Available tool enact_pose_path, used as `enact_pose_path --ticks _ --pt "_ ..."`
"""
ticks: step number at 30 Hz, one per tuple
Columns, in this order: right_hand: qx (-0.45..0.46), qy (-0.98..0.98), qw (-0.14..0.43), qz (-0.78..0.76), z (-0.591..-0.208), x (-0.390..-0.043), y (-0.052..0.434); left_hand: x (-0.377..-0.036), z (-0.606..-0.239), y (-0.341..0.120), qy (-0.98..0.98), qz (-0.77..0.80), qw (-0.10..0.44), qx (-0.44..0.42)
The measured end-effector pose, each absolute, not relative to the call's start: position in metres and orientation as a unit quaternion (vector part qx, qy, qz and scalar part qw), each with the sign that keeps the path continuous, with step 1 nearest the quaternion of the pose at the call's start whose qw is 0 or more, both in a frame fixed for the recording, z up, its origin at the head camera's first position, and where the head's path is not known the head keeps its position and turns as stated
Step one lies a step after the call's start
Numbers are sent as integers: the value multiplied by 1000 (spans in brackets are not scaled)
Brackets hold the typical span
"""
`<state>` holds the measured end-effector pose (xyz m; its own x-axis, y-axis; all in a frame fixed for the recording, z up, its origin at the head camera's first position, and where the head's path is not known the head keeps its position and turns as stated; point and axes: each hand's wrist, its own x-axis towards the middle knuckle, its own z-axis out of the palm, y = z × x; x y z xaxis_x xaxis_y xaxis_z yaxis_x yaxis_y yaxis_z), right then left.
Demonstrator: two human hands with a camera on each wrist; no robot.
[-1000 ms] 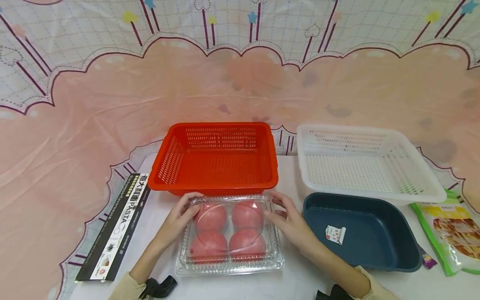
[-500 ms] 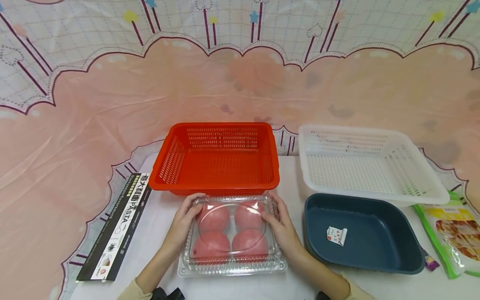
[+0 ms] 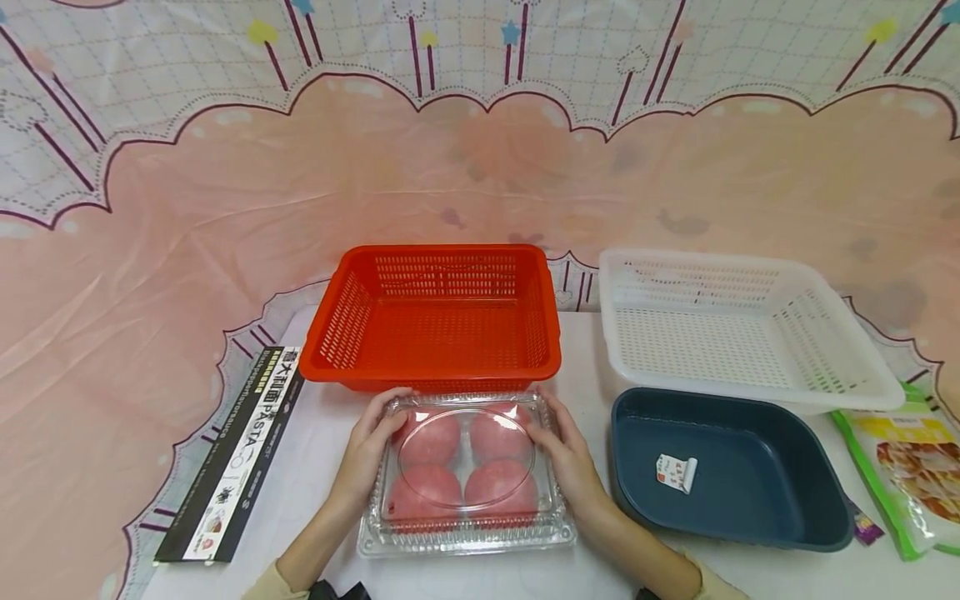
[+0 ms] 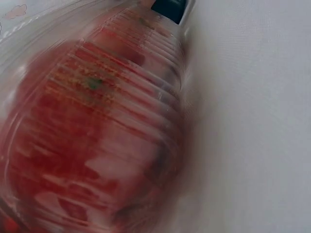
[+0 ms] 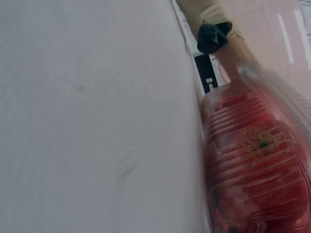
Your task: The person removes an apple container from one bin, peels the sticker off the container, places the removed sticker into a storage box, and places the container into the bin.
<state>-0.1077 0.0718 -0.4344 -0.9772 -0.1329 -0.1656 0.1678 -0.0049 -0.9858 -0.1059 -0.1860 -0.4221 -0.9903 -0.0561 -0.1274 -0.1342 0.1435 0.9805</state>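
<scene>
A clear plastic clamshell box (image 3: 465,533) holds several round red fruits, apparently tomatoes (image 3: 424,493), under its lid. My left hand (image 3: 366,450) grips the box's left side, thumb over the lid's edge. On the opposite side my right hand (image 3: 573,458) grips it in the same way. The box stands just in front of the red basket (image 3: 427,367). Up close in the left wrist view, a tomato (image 4: 73,136) presses near the ribbed wall. Another tomato (image 5: 257,160) shows through the plastic in the right wrist view. The undersides of both hands are hidden.
A black pasta box (image 3: 228,458) lies at the left. At the right are a white basket (image 3: 750,383), a dark blue tray (image 3: 742,467) with a crumpled white wrapper (image 3: 677,472), and a green-edged food bag (image 3: 900,475). A purple packet (image 3: 866,529) pokes out beside the tray.
My right hand has moved in closer along the clamshell box's right side and now grips it. The left hand keeps its place, its forearm shifted slightly right. The other objects stay put.
</scene>
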Motion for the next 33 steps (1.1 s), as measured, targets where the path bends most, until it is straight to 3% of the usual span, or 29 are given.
enact_pose_path --ticks 11,18,23,33 --pt "34 692 104 -713 -432 -105 73 -104 -420 -182 761 645 23 -68" --pt "47 674 129 -726 -421 -98 79 -95 -413 -176 770 631 51 -81" --pt "32 662 141 -735 -409 -89 84 -87 -399 -173 760 641 55 -92" --pt "-1 671 106 -734 -367 -76 97 -67 -358 -170 748 658 43 -78"
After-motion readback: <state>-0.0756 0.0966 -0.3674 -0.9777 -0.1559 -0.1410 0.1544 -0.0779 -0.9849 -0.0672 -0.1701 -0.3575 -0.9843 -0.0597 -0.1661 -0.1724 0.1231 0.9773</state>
